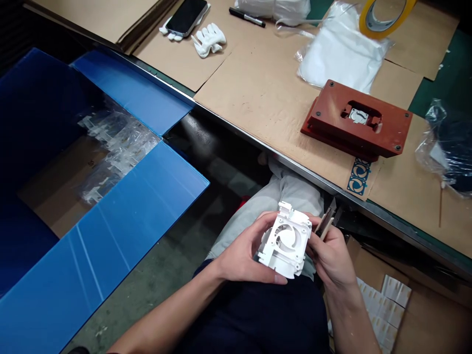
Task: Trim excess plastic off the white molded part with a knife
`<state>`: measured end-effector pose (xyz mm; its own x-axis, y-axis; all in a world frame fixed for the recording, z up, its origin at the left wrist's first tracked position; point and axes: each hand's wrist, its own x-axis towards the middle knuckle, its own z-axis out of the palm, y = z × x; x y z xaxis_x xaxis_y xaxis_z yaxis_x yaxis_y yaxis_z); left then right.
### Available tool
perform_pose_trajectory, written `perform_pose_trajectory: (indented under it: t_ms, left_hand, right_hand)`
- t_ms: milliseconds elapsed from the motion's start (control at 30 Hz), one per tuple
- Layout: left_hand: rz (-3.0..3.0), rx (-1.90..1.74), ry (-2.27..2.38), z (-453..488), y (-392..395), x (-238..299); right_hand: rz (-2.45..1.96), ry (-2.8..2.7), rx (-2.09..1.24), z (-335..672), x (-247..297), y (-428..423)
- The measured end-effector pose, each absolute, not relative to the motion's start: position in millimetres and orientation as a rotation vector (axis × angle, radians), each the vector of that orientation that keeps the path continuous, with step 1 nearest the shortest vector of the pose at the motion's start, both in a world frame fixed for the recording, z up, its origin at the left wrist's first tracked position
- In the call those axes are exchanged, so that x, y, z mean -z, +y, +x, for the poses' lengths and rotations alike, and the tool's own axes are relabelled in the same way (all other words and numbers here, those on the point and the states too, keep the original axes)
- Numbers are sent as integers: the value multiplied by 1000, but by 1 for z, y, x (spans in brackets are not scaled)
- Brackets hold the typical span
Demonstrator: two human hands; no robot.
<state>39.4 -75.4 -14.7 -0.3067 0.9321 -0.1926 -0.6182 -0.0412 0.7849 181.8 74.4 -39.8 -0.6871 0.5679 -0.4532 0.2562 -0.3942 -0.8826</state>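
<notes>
A white plastic fan housing (285, 242) with a round opening sits over my lap, held between both hands. My left hand (241, 255) curls round its left and lower side, thumb along the bottom edge. Fingers of my right hand (332, 255) press on its right edge while also gripping a small knife-like tool (326, 221) that points up toward the table edge. A red-brown fixture block (356, 120) lies on the cardboard-covered table (258, 93) ahead, a small white part seated in its recess.
An open blue corrugated box (121, 196) with bagged white parts stands at the left. On the table lie a phone (186, 17), white gloves (209, 38), a marker (246, 17), plastic bags (341, 51) and a yellow tape roll (383, 14). A carton of white parts (387, 305) sits at lower right.
</notes>
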Motion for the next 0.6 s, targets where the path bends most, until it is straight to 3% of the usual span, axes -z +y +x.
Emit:
perform_pose_trajectory:
  t_ms: [233, 467, 600]
  left_hand:
    - [414, -1702, 819, 40, -70, 4]
    - [406, -1694, 970, 44, -79, 15]
    - [250, -1803, 1087, 47, -92, 33]
  right_hand:
    - [-1146, -1588, -2177, 181, 40, 73]
    - [-1165, -1693, -2141, 179, 36, 73]
    - [-1349, -2022, -1852, 184, 30, 86]
